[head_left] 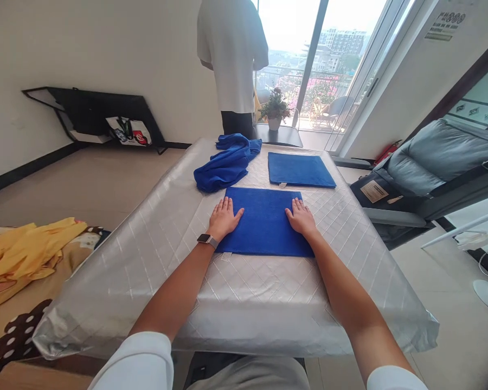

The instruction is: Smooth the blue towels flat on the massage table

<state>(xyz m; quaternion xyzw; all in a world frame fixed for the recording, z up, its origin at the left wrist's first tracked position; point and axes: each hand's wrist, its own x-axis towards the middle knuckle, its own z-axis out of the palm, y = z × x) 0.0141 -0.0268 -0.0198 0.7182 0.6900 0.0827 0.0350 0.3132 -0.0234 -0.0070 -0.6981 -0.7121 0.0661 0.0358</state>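
Observation:
A blue cloth (264, 225), folded into a flat rectangle, lies in front of me with a small white tag at its near left edge. My left hand (224, 218) rests flat on its left side, fingers stretched out, a watch on the wrist. On the right side of the same cloth lies my right hand (301, 216), palm down with the fingers extended. Beyond, to the right, is a second folded blue cloth (301, 169), also with a white tag. A crumpled blue cloth (228, 162) is heaped at the far left, just past the folded one.
A silver quilted cover (146, 260) drapes the table. Behind it stands a person (233, 59) in a white top, near a potted plant (274, 111) and a glass door. At right is a grey chair (435, 162) with a black bag; yellow fabric (28, 252) lies at left.

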